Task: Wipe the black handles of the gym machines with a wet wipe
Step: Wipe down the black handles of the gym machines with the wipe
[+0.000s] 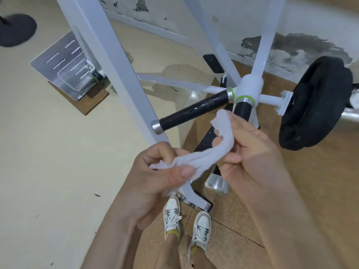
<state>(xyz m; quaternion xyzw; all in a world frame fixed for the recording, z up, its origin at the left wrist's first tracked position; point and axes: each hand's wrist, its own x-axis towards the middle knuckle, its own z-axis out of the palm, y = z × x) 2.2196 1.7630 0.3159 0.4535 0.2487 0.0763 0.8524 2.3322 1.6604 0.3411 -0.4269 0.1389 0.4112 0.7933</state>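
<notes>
Second black handle (241,111) mostly hidden behind the right hand (250,150); only its top, under a green ring, shows. Its lower chrome cap (216,184) peeks out below the hands. Weight plate (315,105) at right partly cut by the frame edge.

Wet wipe (204,154): white, thin, crumpled into a twisted strip, stretched between both hands at centre frame, just near of the handles and not touching them. Its long axis runs lower left to upper right, the far end flaring up past the right fingers.

Left hand (155,175) pinches the wipe's near-left end between thumb and curled fingers. Right hand grips the far end, fingers folded round it.

Black handle (194,111): glossy, chrome cap at the left end, long axis slanting from lower left up to the white hub (250,88) at right.

White frame post (108,61) crosses far left. Sneakers (186,224) stand near, on the cork floor (320,181).
</notes>
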